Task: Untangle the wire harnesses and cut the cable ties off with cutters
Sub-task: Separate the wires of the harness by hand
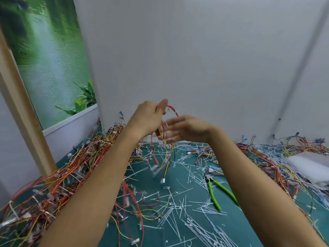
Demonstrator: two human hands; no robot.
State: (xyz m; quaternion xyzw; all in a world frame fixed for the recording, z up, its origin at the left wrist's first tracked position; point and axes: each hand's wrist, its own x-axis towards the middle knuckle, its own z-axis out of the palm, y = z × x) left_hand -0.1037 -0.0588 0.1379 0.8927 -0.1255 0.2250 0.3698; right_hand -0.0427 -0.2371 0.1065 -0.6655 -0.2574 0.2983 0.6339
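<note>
My left hand (148, 116) is raised above the table and grips a small wire harness (166, 157) of red, yellow and black wires near its top. The harness hangs down to a white connector just above the green mat. A red loop arcs from my left thumb toward my right hand (183, 129). That hand is blurred, its fingers stretched out straight against the hanging wires at about their middle. The green-handled cutters (216, 190) lie on the mat to the right, below my right forearm, with nobody holding them.
A large heap of tangled harnesses (53, 186) fills the left side of the green mat (231, 229). Another pile (267, 157) runs along the right and back. Several cut white cable ties (178, 216) litter the mat. White walls stand close behind.
</note>
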